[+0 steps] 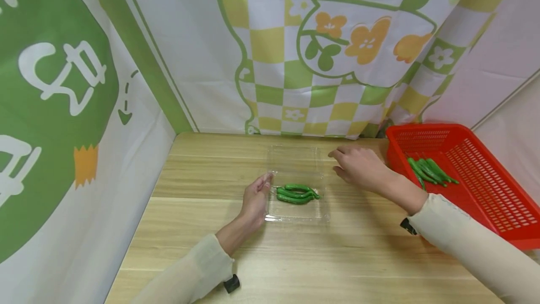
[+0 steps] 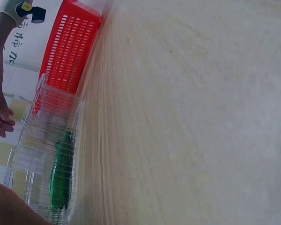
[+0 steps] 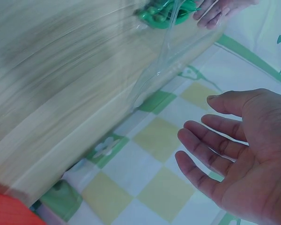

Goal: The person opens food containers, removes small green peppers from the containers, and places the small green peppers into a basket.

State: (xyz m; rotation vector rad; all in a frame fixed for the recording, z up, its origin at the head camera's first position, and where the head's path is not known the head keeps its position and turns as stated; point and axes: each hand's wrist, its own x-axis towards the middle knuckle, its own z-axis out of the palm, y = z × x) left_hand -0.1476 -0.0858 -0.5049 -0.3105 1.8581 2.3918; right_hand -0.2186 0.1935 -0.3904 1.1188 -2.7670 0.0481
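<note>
A clear plastic clamshell box (image 1: 295, 212) lies on the table with its lid (image 1: 293, 158) folded back toward the wall. Several green chili peppers (image 1: 295, 196) are side by side inside, also seen through the plastic in the left wrist view. At the box's left edge, my left hand (image 1: 254, 201) holds the side, fingertips near the hinge. My right hand (image 1: 358, 165) hovers to the right of the lid, apart from it. Its fingers are loosely bent with nothing in them, as the right wrist view shows, palm (image 3: 257, 168) visible.
On the right stands a red plastic basket (image 1: 491, 154) with perforated walls; several more green chili peppers (image 1: 430, 171) lie in it. A printed cloth (image 1: 291, 60) hangs behind the wooden table (image 1: 202, 238), and a white and green panel (image 1: 139, 154) borders the left.
</note>
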